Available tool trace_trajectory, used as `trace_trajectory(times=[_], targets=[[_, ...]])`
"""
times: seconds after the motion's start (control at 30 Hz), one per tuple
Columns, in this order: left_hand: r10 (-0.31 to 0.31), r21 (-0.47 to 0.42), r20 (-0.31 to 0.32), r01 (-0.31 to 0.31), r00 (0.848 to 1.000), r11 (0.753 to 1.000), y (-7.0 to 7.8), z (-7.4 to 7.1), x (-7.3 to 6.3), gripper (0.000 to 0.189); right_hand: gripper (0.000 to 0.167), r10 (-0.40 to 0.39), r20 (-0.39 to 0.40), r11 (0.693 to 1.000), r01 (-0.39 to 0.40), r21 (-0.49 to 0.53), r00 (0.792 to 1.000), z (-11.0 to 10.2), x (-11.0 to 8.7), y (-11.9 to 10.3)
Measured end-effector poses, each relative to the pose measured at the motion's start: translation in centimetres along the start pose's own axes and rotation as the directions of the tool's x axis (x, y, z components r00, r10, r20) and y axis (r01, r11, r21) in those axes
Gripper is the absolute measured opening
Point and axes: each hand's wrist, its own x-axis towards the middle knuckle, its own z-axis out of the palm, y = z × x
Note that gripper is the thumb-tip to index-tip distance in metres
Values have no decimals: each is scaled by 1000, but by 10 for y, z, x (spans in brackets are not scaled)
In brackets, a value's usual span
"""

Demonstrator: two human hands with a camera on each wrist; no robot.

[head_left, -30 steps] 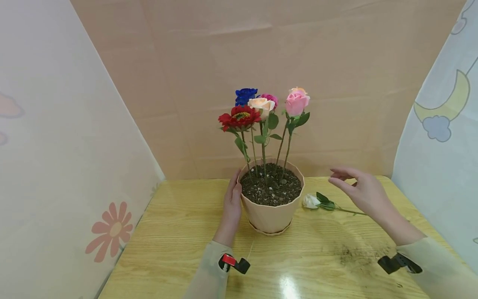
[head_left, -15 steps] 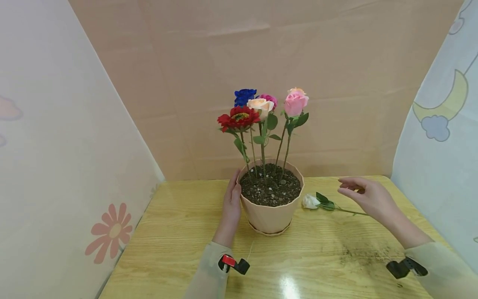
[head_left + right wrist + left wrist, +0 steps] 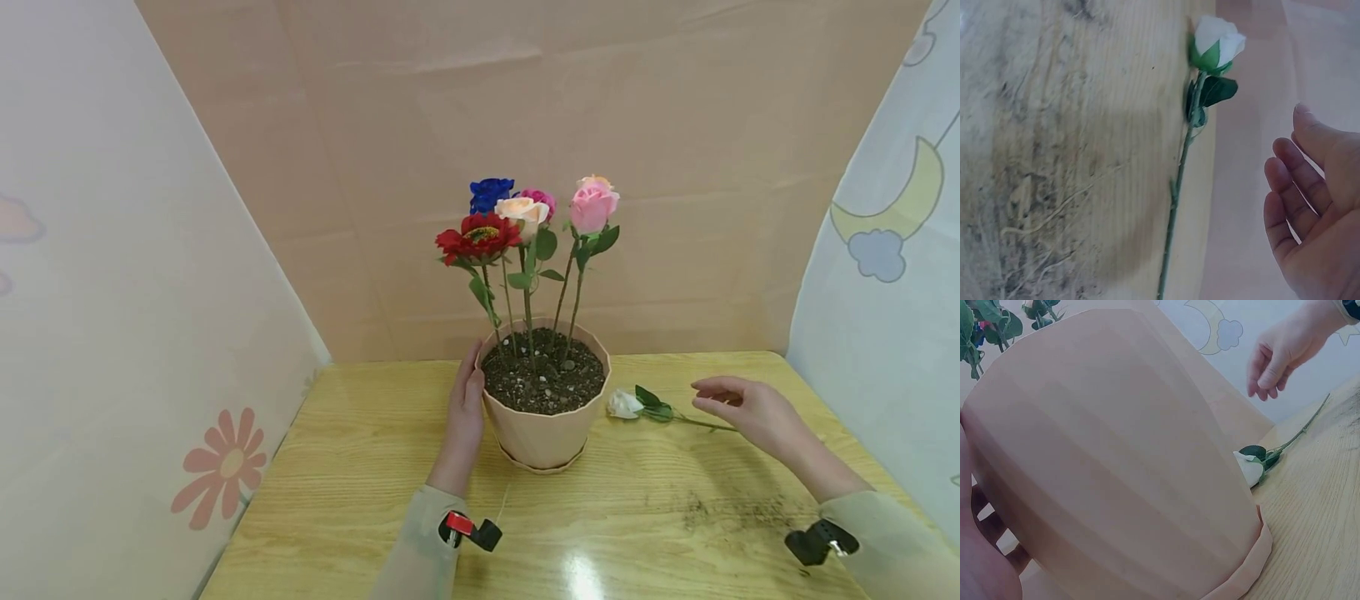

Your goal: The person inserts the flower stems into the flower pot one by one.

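A peach flowerpot (image 3: 542, 437) full of dark soil (image 3: 543, 385) stands on the table. My left hand (image 3: 467, 412) rests against its left side, fingers along the outer wall below the rim. Upright in the soil are a red flower (image 3: 480, 239), a blue rose (image 3: 491, 194), a cream rose (image 3: 523, 210), a magenta bloom (image 3: 540, 198) and a pink rose (image 3: 593, 207) with an orange one behind it. To the right lies a white rose (image 3: 624, 405), its stem pointing right. Above that stem hovers my right hand (image 3: 757, 414), fingers loosely bent, holding nothing.
The wooden table (image 3: 360, 467) meets a peach backdrop (image 3: 675, 250) behind and patterned panels at both sides. Scattered soil (image 3: 738, 510) marks the table at the right front. A saucer (image 3: 543, 469) sits under the pot.
My right hand has moved right and down, away from the pot and closer to the white rose's stem. The left hand stays at the pot, and the flowers stand as before.
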Motion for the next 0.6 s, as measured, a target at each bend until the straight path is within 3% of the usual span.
trace_trajectory(times=[0.6], targets=[[0,19,-2,0,1000,1000,-2,-1,1,54,46,29,48,999,-28,-16,998,15,0,39]])
